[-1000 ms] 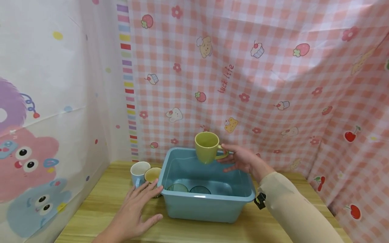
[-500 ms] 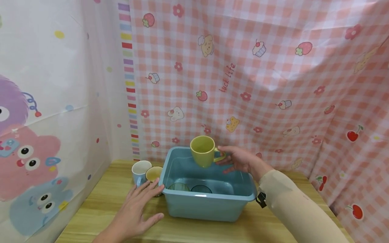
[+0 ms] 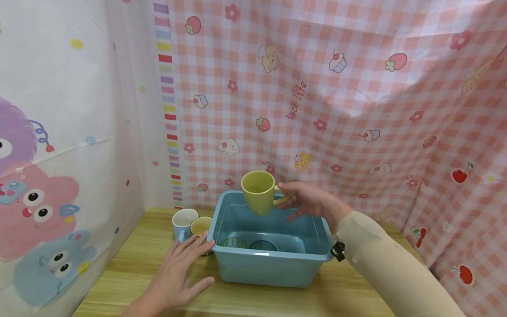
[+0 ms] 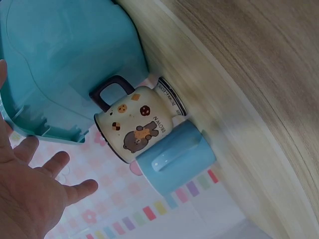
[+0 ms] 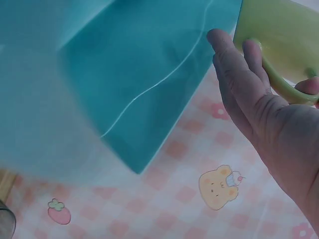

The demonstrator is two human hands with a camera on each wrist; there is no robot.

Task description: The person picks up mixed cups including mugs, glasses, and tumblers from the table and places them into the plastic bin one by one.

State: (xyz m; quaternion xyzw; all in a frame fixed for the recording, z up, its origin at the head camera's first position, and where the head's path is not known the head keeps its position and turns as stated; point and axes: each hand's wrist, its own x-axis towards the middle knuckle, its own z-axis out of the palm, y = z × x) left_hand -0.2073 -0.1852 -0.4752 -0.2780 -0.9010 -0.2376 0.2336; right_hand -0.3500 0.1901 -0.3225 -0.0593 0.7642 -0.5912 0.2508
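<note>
My right hand (image 3: 310,200) holds a yellow-green mug (image 3: 259,193) by its handle, upright over the back part of a blue plastic bin (image 3: 273,268). In the right wrist view the thumb and fingers are at the handle of that mug (image 5: 286,45). Low inside the bin two glassy round rims show, a greenish one (image 3: 233,243) and a dark one (image 3: 262,246). My left hand (image 3: 178,268) is spread with straight fingers, its fingertips right at the bin's left rim. Beyond those fingers stand a cream mug (image 4: 137,124) with a bear print and dark handle, and a light-blue mug (image 4: 177,157).
The bin stands on a wood-grain table (image 3: 130,273). Behind it hangs a pink checked cloth (image 3: 245,110), and a white cartoon-print cloth (image 3: 99,154) closes the left side. A glassy rim (image 5: 6,224) shows at the lower left of the right wrist view.
My right hand has carried the yellow-green mug to the left over the bin, dipping a little and then rising. My left hand has stayed in place at the rim.
</note>
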